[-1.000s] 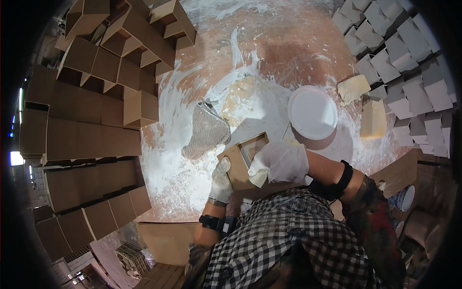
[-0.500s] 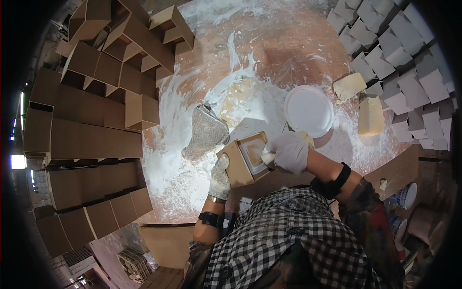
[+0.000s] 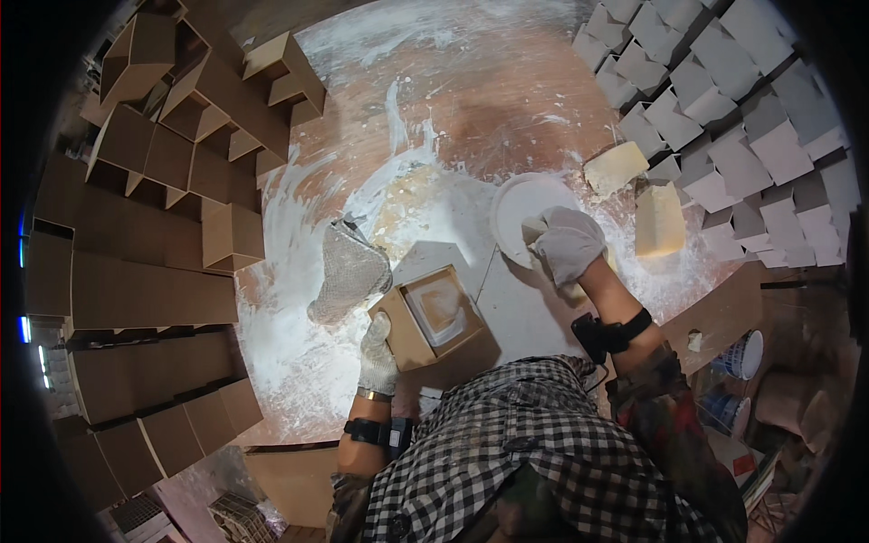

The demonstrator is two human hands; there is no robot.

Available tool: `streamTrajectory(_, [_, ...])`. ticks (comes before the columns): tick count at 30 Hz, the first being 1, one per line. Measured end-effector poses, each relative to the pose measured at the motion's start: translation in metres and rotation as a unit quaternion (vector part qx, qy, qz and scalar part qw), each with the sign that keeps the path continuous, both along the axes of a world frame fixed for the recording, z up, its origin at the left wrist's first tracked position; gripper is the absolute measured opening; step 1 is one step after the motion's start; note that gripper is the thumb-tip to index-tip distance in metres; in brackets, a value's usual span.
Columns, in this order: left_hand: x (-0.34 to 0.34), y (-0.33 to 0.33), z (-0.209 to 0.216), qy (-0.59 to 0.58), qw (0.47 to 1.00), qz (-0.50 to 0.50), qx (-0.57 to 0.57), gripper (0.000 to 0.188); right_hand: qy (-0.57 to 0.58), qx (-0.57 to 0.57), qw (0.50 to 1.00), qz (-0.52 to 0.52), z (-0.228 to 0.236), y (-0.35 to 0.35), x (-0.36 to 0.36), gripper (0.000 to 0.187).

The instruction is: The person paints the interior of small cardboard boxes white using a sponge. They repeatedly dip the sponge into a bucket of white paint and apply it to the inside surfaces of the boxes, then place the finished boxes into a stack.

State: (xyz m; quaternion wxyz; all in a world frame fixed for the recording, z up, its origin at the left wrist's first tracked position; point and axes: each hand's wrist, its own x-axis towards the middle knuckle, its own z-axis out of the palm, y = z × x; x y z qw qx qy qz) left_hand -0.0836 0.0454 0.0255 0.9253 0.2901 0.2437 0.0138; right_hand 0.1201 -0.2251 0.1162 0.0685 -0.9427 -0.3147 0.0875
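My left hand [image 3: 377, 355], in a whitish knit glove, grips the left side of an open brown cardboard box [image 3: 469, 348]. White paste is smeared inside the box, leaving a brown patch bare in the middle. My right hand [image 3: 570, 246], gloved in pale cloth, is closed over the right edge of a round white tub [image 3: 520, 204]. Its fingertips are hidden, so what they hold cannot be made out. Left of the box lies a crumpled grey textured cloth [image 3: 353, 271]. A yellowish piece [image 3: 576, 294] shows partly beneath my right wrist.
Two yellow foam blocks [image 3: 659, 220] lie to the tub's right on the white-smeared table [image 3: 489, 100]. Brown cardboard boxes [image 3: 154, 290] are stacked along the left side, and white boxes [image 3: 697, 90] rise at the right. Blue-and-white buckets [image 3: 744, 355] stand low at the right.
My right hand has left the inside of the box and moved right and up to the tub. My left hand still grips the box. The whole view has shifted somewhat.
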Motion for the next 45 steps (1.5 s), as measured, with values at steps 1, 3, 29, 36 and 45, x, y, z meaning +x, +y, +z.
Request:
streamTrajectory(1, [0.001, 0.0, -0.001, -0.001, 1.0, 0.0, -0.002, 0.058, 0.036, -0.05, 0.989, -0.137, -0.005, 0.003, 0.003, 0.015])
streamTrajectory(3, [-0.003, 0.003, -0.002, 0.002, 1.0, 0.008, 0.021, 0.053, 0.037, -0.097, 0.986, -0.133, -0.01, 0.012, 0.005, 0.016])
streamTrajectory(29, [0.028, 0.005, -0.01, -0.018, 0.997, -0.028, -0.063, 0.056, 0.3, 0.371, 0.839, -0.262, -0.002, -0.029, -0.006, 0.024])
streamTrajectory(36, [0.027, 0.002, -0.005, -0.032, 0.997, -0.028, -0.07, 0.06, 0.455, 0.571, 0.625, -0.274, 0.002, -0.035, -0.02, 0.031])
streamTrajectory(45, [0.016, 0.0, -0.01, -0.005, 1.0, -0.007, 0.026, 0.06, 0.39, 0.499, 0.733, -0.249, -0.001, -0.037, -0.015, 0.046])
